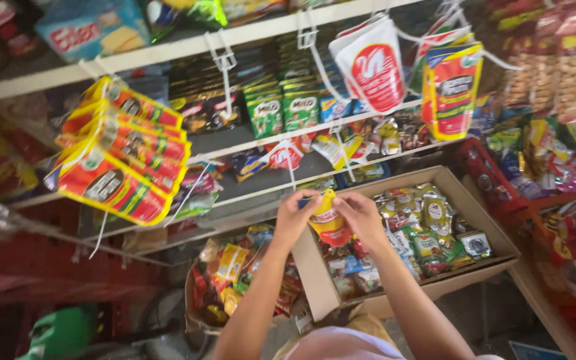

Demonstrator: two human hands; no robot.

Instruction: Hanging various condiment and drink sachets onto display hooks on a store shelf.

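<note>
A small yellow and red sachet (329, 223) is being held up between both hands, just below the lower shelf edge (248, 193) and above the near corner of an open cardboard box (315, 280). The left hand (294, 217) is being kept pinched on the sachet's upper left corner, while the right hand (361, 215) is being kept closed on its upper right edge, so neither is nearer than the other. The sachet's long axis is being held roughly upright, its top pointing toward white hanging clips (224, 61) fixed to the shelves above. The box is being shown filled with mixed small packets (428, 227), many green and silver. A second container (201, 320), lower and to the left, is holding more yellow and red packets, though its sides are being largely hidden.
</note>
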